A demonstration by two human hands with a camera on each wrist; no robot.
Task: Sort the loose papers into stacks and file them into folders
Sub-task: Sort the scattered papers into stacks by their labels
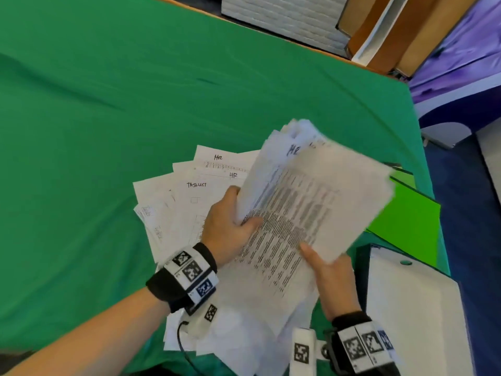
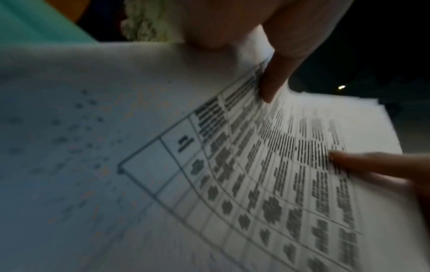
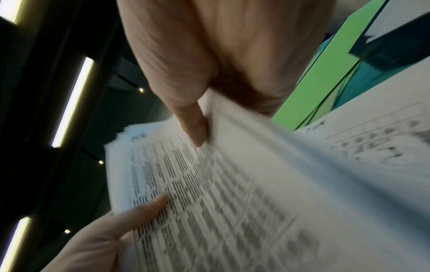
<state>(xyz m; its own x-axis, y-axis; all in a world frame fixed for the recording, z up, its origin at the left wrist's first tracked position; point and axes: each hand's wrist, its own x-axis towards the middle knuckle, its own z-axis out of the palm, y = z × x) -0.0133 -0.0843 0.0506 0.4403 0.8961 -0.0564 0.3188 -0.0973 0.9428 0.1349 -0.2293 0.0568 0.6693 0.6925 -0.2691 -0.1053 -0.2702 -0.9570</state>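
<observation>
Both hands hold a thick sheaf of printed papers (image 1: 311, 199) raised and tilted over the table. My left hand (image 1: 244, 210) grips its left edge, thumb on the top page, which carries a printed table (image 2: 256, 174). My right hand (image 1: 314, 256) pinches the near edge, its thumb (image 3: 193, 127) on top and its fingers hidden beneath. Below the sheaf, loose sheets (image 1: 173, 207) lie fanned on the green cloth, some handwritten "HR" and "TASKLIST". A bright green folder (image 1: 406, 223) and a white, dark-edged binder (image 1: 412, 302) lie to the right.
The green-covered table (image 1: 108, 118) stretches left and back. More sheets (image 1: 244, 335) lie under my wrists at the near edge. Brown boxes (image 1: 393, 31) and a white block (image 1: 284, 20) stand beyond the far edge. The table's right edge runs close to the folders.
</observation>
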